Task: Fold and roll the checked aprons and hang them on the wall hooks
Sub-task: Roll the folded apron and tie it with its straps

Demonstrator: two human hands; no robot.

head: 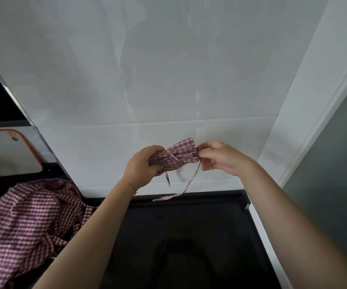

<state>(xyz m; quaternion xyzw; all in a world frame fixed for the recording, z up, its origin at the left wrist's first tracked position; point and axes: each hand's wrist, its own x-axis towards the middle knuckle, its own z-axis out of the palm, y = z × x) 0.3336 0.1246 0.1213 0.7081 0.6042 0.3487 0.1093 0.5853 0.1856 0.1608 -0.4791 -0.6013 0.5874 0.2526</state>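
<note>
At 9 o'clock a white cutting board with orange rim [8, 151] leans by the wall. At 8 o'clock 1 unfolded checked apron [28, 222] lies heaped on the dark tabletop [189, 236]. Centre: left hand [142, 166], fingers curled round the left end of the rolled checked apron [177, 157], held up in front of the white wall [168, 69]. Right hand [220, 157] at 3 o'clock of the roll, fingertips pinching its right end where the strap [191, 180] comes out; strap dangles to the tabletop edge. No hooks in view. Judgement: cloth light, soft, floppy, the roll will loosen if let go; hold it round the middle and take the strap near the roll.
</note>
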